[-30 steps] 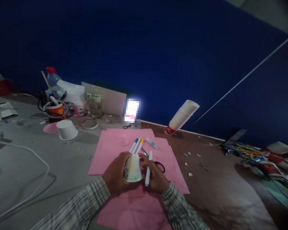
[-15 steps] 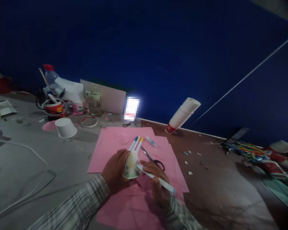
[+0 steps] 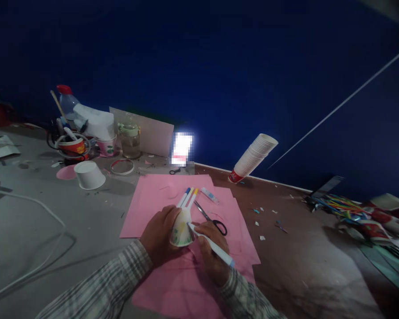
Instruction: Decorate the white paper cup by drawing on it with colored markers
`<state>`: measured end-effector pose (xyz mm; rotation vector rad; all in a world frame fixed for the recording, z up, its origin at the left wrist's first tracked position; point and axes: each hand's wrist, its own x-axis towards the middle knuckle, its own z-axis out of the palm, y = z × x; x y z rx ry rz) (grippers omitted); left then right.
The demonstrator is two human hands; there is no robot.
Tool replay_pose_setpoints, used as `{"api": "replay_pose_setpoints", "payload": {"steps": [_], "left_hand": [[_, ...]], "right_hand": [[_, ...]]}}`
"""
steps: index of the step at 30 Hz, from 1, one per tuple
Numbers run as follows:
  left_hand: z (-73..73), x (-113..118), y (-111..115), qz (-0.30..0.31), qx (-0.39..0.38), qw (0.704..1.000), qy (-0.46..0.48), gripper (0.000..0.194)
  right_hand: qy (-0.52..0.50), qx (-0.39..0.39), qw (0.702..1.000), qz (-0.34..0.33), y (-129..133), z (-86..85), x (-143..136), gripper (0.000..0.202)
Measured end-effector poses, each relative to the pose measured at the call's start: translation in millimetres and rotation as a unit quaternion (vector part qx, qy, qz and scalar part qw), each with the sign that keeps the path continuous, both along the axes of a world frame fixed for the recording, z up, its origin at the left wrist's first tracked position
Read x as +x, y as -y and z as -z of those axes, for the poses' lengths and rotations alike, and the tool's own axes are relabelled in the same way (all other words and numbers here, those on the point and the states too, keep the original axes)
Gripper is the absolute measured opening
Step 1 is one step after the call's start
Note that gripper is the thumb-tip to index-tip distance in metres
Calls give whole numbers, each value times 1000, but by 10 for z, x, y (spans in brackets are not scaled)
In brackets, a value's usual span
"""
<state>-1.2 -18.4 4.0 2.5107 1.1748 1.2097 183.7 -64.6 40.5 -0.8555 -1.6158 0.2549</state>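
Note:
My left hand [image 3: 161, 235] is wrapped round the side of a paper cup [image 3: 182, 229] with green and yellow drawing on it. The cup's wide rim faces me. In my right hand [image 3: 214, 252] is a white marker [image 3: 217, 252] with a light blue end, its tip at the cup's right side. Beyond the cup, three markers [image 3: 188, 198] with blue and yellow caps lie on pink paper [image 3: 142, 195]. Black-handled scissors [image 3: 220, 227] and a small white tube [image 3: 210, 195] rest on the sheets to the right.
A leaning stack of paper cups [image 3: 252, 158] stands against the blue wall. At the left are a white tub [image 3: 89, 175], a glass jar [image 3: 129, 141] and a pen-filled red cup [image 3: 73, 147]. Colourful strings [image 3: 342, 207] lie at the right; a white cable [image 3: 49, 208] at the left.
My right hand and the marker have shifted slightly left and up along the cup. The whole view has moved a little; my left hand keeps its hold.

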Motion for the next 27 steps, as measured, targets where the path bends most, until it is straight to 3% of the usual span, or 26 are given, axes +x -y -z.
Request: {"api": "replay_pose_setpoints", "payload": {"steps": [27], "left_hand": [[-24,5,6,4,-5,1000,-15,72]], "right_hand": [[13,-11,1000,-1,15,-18,-19,20]]}}
